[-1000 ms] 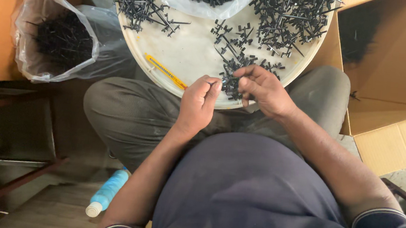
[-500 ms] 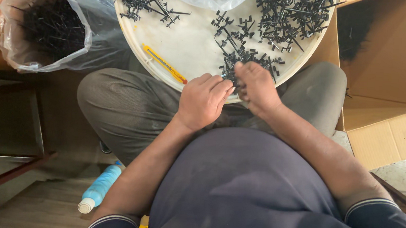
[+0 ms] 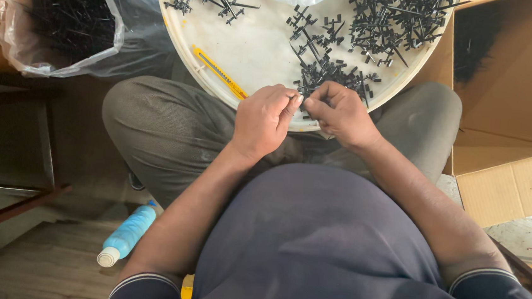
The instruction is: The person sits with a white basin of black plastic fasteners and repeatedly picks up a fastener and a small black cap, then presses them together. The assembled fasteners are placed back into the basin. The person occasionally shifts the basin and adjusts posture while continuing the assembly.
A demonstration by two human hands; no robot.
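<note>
Small black plastic piece (image 3: 305, 102) pinched between fingers of left hand (image 3: 263, 121) and right hand (image 3: 343, 114). Both closed on it, at near edge of round white tray (image 3: 254, 54). Pile of black pieces (image 3: 332, 75) just beyond right fingers (image 3: 320, 106).

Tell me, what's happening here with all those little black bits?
A seated person has a round white tray resting on their lap, strewn with small black plastic parts. The left hand and the right hand meet at the tray's near edge, pinching one small black piece between the fingertips. A yellow utility knife lies on the tray. A clear bag of similar black parts sits to the left, a cardboard box to the right, a blue bottle on the floor.
</note>
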